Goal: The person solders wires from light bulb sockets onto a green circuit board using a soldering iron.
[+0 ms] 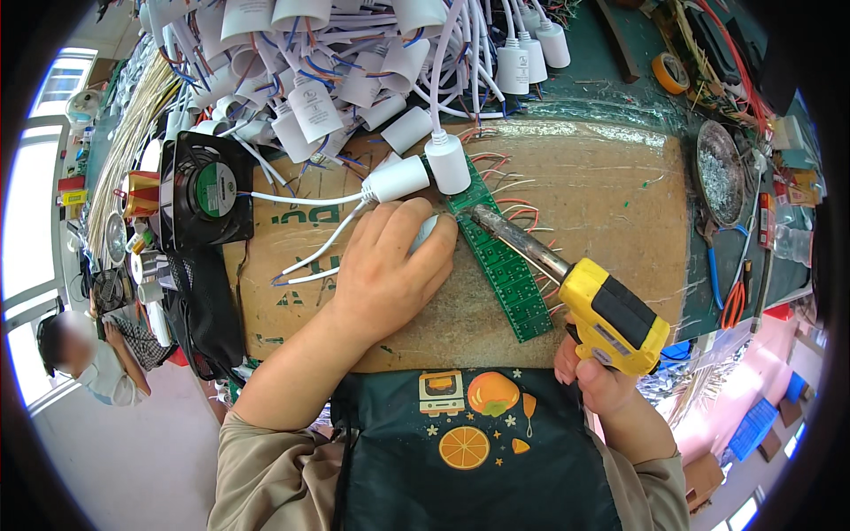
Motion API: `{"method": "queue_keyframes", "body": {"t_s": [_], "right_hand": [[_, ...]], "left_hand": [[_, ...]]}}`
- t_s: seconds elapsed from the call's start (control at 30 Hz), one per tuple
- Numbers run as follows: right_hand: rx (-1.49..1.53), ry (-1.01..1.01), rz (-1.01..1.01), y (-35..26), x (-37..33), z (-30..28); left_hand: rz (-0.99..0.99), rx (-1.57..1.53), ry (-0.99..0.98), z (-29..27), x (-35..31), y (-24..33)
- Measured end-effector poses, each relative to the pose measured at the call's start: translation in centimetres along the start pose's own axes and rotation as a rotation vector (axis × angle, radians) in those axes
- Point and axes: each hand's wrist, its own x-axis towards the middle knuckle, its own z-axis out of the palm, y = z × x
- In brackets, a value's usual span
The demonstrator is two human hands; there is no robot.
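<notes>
My left hand [390,270] is closed round a white cylindrical housing [424,232], mostly hidden by the fingers, beside the upper part of a long green circuit board panel [516,296]. Short red and white wires stick out along the panel's right edge. In my right hand [606,382] is a yellow and black soldering gun [615,314]. Its metal barrel slants up and left, with the tip over the panel near my left fingers; contact is unclear. Two more white corded housings lie close by: one [394,180] above my left hand, another [449,166] at the panel's top end.
A brown cardboard sheet [620,230] covers the work area. White corded housings [314,106] are heaped at the back. A black fan [205,190] stands at left. On the right are a metal dish [719,173] and blue-handled pliers [713,265]. Another person [106,354] sits far left.
</notes>
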Motion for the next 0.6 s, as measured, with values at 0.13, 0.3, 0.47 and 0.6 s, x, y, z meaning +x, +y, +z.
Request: {"method": "queue_keyframes", "body": {"t_s": [0.13, 0.3, 0.47, 0.6], "right_hand": [[-0.001, -0.003, 0.030, 0.11, -0.31, -0.23], [-0.047, 0.059, 0.108, 0.28, -0.75, -0.09], [-0.033, 0.037, 0.052, 0.11, -0.73, 0.07], [-0.001, -0.008, 0.012, 0.04, -0.70, -0.03]], "left_hand": [[-0.001, 0.005, -0.003, 0.04, -0.01, 0.02], [-0.008, 0.010, -0.001, 0.05, -0.05, 0.04], [-0.014, 0.007, 0.028, 0.23, 0.13, 0.12], [-0.025, 0.003, 0.077, 0.46, 0.19, 0.14]]}}
